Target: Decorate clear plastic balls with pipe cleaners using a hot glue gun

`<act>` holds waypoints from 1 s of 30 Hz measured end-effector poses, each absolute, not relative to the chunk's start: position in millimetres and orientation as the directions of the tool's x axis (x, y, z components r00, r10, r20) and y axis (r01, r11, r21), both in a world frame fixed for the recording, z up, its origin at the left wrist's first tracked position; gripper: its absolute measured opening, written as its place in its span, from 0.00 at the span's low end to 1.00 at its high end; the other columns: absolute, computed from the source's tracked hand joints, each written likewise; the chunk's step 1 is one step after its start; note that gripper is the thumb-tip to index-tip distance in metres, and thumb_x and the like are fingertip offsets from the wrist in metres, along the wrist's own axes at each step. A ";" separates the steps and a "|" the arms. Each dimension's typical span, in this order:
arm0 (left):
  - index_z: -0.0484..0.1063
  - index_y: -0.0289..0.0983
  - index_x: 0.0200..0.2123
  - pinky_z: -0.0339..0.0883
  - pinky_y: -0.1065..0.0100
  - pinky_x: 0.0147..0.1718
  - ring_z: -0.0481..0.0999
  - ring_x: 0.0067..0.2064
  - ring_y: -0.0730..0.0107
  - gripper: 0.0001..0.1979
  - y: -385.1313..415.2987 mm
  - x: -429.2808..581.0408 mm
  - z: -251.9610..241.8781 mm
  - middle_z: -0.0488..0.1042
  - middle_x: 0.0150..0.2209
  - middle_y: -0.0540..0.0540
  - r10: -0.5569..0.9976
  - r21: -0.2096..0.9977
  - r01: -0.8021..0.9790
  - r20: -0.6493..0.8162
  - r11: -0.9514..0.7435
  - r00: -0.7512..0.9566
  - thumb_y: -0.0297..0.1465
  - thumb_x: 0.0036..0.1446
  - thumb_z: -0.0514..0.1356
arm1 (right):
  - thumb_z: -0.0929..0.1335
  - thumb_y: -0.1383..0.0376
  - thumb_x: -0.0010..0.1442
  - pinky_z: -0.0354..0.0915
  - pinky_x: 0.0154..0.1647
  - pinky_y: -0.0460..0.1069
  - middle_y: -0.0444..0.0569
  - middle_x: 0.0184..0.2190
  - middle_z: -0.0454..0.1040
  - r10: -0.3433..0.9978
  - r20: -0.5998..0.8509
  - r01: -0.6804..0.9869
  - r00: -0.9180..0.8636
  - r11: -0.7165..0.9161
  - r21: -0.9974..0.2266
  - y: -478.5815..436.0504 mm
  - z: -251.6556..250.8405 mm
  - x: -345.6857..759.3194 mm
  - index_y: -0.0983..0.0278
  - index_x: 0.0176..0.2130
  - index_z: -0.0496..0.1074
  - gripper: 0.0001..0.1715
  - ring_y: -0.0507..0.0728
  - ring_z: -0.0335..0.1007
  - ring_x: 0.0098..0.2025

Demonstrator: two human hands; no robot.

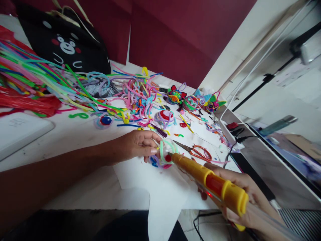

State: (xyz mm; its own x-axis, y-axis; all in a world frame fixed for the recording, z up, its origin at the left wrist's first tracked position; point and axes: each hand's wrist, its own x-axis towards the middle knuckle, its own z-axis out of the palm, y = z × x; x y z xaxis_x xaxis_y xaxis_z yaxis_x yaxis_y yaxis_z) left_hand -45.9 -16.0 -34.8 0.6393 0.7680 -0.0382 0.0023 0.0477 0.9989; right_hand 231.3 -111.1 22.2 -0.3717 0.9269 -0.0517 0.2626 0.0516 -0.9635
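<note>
My left hand [142,144] is closed on a ball [166,150] wrapped in coils of coloured pipe cleaner, mint green, lilac, blue and red. A yellow hot glue gun [194,169] is gripped in my right hand [238,187]. Its nozzle points at the ball and appears to touch or nearly touch the mint-green strip; I cannot tell which. A glue stick sticks out of the gun's rear. Just beyond the ball, scissors [198,150] with orange handles lie on the table. White paper [155,187] lies below my hands and hangs over the table edge.
Loose pipe cleaners [50,80] are heaped at the left and back. Several decorated balls [175,95] stand at the back right. A black bag [67,43] and a white box [22,132] are on the left. A phone [250,174] lies to the right, near cables.
</note>
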 end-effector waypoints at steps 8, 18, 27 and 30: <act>0.68 0.36 0.43 0.65 0.71 0.26 0.71 0.24 0.76 0.15 -15.0 -45.1 -35.6 0.75 0.30 0.51 0.772 0.996 -0.044 -0.031 0.075 0.635 0.33 0.52 0.63 | 0.73 0.47 0.46 0.57 0.16 0.43 0.46 0.24 0.70 0.943 -0.092 0.262 -0.319 -0.006 -0.965 -113.1 21.0 233.2 0.60 0.36 0.77 0.24 0.50 0.60 0.19; 0.70 0.36 0.43 0.65 0.72 0.24 0.72 0.26 0.75 0.14 -11.9 -46.0 -39.1 0.76 0.31 0.49 0.766 0.995 -0.073 -0.006 0.069 0.643 0.33 0.53 0.64 | 0.73 0.46 0.46 0.67 0.23 0.48 0.52 0.28 0.76 0.908 -0.175 0.260 -0.382 -0.076 -0.963 -103.4 22.4 238.4 0.62 0.33 0.77 0.24 0.58 0.71 0.25; 0.70 0.36 0.44 0.67 0.71 0.26 0.71 0.27 0.74 0.13 -15.5 -46.0 -37.6 0.76 0.33 0.48 0.797 0.995 -0.049 -0.037 0.083 0.602 0.31 0.54 0.61 | 0.74 0.46 0.44 0.71 0.33 0.52 0.51 0.28 0.77 0.932 -0.192 0.167 -0.308 -0.145 -0.975 -104.3 19.3 236.5 0.61 0.38 0.78 0.26 0.61 0.73 0.31; 0.70 0.36 0.45 0.67 0.70 0.28 0.74 0.31 0.70 0.16 -19.1 -44.5 -33.4 0.77 0.35 0.46 0.804 0.994 -0.050 -0.046 0.094 0.592 0.31 0.52 0.62 | 0.74 0.47 0.43 0.71 0.34 0.51 0.50 0.28 0.77 0.931 -0.174 0.128 -0.321 -0.139 -0.982 -102.8 15.8 237.6 0.61 0.36 0.78 0.25 0.59 0.72 0.30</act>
